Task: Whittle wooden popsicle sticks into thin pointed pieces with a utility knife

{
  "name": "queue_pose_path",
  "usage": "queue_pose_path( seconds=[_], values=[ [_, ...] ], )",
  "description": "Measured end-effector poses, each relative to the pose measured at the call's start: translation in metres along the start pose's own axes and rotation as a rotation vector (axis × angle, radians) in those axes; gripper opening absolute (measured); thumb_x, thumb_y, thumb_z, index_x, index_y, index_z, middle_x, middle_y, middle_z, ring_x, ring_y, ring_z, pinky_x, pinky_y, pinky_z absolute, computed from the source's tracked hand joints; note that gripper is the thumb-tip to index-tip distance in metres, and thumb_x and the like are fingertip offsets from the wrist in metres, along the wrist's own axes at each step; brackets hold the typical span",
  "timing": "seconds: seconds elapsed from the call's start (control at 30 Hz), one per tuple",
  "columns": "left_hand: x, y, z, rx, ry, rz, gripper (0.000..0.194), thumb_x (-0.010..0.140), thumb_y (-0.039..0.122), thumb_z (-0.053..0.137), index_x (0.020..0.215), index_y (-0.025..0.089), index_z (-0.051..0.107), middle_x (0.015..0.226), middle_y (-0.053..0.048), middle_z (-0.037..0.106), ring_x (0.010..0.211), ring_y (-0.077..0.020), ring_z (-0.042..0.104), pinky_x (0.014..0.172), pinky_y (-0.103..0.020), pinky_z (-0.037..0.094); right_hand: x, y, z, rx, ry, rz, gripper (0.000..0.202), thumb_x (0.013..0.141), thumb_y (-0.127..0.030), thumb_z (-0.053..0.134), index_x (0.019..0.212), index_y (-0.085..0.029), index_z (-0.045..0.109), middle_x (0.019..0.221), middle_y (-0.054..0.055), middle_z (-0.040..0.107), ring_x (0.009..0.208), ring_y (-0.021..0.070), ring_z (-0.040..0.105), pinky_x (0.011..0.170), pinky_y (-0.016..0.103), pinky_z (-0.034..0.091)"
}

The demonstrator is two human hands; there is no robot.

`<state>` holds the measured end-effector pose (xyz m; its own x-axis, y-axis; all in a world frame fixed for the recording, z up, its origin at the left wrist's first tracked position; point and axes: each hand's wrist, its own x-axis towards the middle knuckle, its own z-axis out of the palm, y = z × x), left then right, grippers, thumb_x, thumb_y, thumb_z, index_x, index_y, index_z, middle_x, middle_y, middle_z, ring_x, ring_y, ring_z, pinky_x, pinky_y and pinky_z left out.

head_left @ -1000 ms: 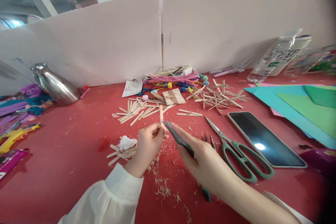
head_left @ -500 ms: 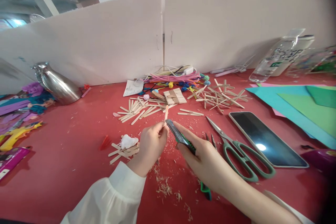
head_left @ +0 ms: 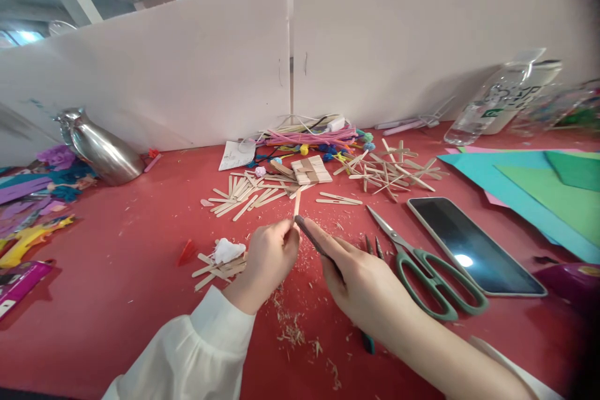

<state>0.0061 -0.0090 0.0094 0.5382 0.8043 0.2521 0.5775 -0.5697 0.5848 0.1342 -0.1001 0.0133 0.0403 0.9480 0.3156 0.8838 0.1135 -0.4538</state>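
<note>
Pinched in my left hand (head_left: pixel 272 256) is a wooden craft stick (head_left: pixel 297 202), its far end pointing away from me. My right hand (head_left: pixel 363 275) is closed around a utility knife (head_left: pixel 315 240), whose front end meets the stick just beyond my left fingertips. Most of the knife's handle is hidden by my fingers. Wood shavings (head_left: pixel 293 332) are scattered on the red table below my hands. Left of my left wrist lies a small heap of craft sticks (head_left: pixel 206 270) with a crumpled white wad (head_left: pixel 229 251) on it.
Scissors (head_left: pixel 426 272) and a phone (head_left: pixel 473 244) lie right of my right hand. Ahead are loose sticks (head_left: pixel 241 194), a banded stick bundle (head_left: pixel 312 170) and pink pipe cleaners (head_left: pixel 309 137). A metal jug (head_left: pixel 100 147) stands far left; a plastic bottle (head_left: pixel 487 103) and coloured paper (head_left: pixel 520 194) are right.
My right hand has rolled over, turning the knife so its side is less visible. The knife's front end stays at the stick. My left hand keeps its hold, almost unmoved.
</note>
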Motion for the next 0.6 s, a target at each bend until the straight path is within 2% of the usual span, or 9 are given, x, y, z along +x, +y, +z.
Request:
queue_pose_path(
  seconds=[0.17,0.3,0.47,0.6],
  values=[
    [0.002,-0.002,-0.002,0.048,-0.015,0.018,0.033,0.085,0.029,0.038,0.054,0.019,0.043,0.045,0.003,0.038,0.042,-0.0107,0.034,0.045,-0.023,0.02,0.002,0.002,-0.01,0.013,-0.096,0.042,0.057,0.077,-0.012,0.034,0.134,-0.018,0.042,0.074,0.004,0.069,0.049,0.0127,0.058,0.045,0.023,0.046],
    [0.003,-0.004,-0.003,-0.043,-0.059,-0.036,0.032,0.084,0.033,0.039,0.057,0.018,0.049,0.045,0.002,0.047,0.043,-0.0119,0.044,0.046,-0.021,0.026,0.0,0.005,-0.004,-0.141,-0.037,-0.025,0.056,0.078,-0.011,0.031,0.132,-0.017,0.045,0.079,0.008,0.068,0.051,0.0142,0.059,0.043,0.024,0.042],
    [0.002,-0.003,-0.002,-0.193,-0.114,-0.096,0.034,0.084,0.036,0.04,0.059,0.017,0.053,0.055,-0.002,0.059,0.05,-0.0138,0.055,0.05,-0.021,0.035,-0.003,0.004,0.0,-0.318,-0.022,-0.09,0.058,0.078,-0.01,0.031,0.135,-0.015,0.042,0.069,0.004,0.062,0.038,0.0124,0.052,0.033,0.024,0.03],
    [0.004,-0.003,-0.004,-0.206,-0.113,-0.087,0.034,0.084,0.036,0.041,0.059,0.017,0.054,0.054,-0.002,0.06,0.051,-0.0146,0.056,0.05,-0.021,0.038,-0.001,0.004,-0.007,-0.177,-0.053,-0.037,0.057,0.079,-0.012,0.03,0.134,-0.016,0.043,0.07,0.004,0.064,0.043,0.0124,0.054,0.039,0.023,0.036]
  ],
)
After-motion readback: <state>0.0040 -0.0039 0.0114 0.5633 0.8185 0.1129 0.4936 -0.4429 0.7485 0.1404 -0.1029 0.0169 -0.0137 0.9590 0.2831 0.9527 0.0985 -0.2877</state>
